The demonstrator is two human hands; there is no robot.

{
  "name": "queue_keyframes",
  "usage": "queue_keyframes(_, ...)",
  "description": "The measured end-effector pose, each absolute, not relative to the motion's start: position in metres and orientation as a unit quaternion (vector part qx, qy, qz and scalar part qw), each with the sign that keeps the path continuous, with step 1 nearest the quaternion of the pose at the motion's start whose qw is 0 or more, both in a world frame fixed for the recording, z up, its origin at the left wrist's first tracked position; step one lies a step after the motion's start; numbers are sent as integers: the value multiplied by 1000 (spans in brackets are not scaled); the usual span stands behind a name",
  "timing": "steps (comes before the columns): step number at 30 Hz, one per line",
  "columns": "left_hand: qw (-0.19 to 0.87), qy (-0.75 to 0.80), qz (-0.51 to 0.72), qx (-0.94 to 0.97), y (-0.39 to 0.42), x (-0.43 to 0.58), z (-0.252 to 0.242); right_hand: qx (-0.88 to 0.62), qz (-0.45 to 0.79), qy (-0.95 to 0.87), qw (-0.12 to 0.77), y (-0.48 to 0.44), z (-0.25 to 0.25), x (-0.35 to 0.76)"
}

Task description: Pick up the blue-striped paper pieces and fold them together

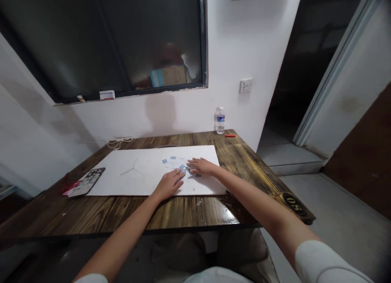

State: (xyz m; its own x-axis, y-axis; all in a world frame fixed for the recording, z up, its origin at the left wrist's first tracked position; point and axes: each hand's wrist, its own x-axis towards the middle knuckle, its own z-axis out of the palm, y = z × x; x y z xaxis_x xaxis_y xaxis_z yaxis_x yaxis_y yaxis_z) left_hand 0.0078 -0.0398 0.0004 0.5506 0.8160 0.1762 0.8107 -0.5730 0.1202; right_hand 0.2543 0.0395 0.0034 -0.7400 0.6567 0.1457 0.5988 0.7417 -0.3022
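Observation:
A large white sheet (146, 181) lies on the wooden table, with a three-armed dark line drawn on its left half. Several small white pieces with blue markings (173, 157) are scattered over its right half; their kind is too small to make out. My left hand (168, 184) rests flat with fingers stretched, its fingertips touching or just over the pieces near the middle. To its right my right hand (201, 167) is spread palm down over other pieces and partly hides them. Neither hand grips anything that I can see.
A phone in a patterned case (91, 181) lies at the sheet's left edge. A white cable (119, 142) is coiled at the back left. A water bottle (220, 122) and a red pen (230, 135) are at the back right. A round number plate (295, 204) marks the near right corner.

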Motion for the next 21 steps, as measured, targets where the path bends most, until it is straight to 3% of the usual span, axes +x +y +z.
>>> queue_keyframes(11,25,527,245,813,-40,2,4,-329,108,-933,100,63,4,212)
queue_keyframes(18,-30,565,230,792,-42,-6,12,-328,105,-931,119,76,7,176)
queue_keyframes(21,-55,562,245,788,-42,-10,13,-332,107,-935,65,77,8,174)
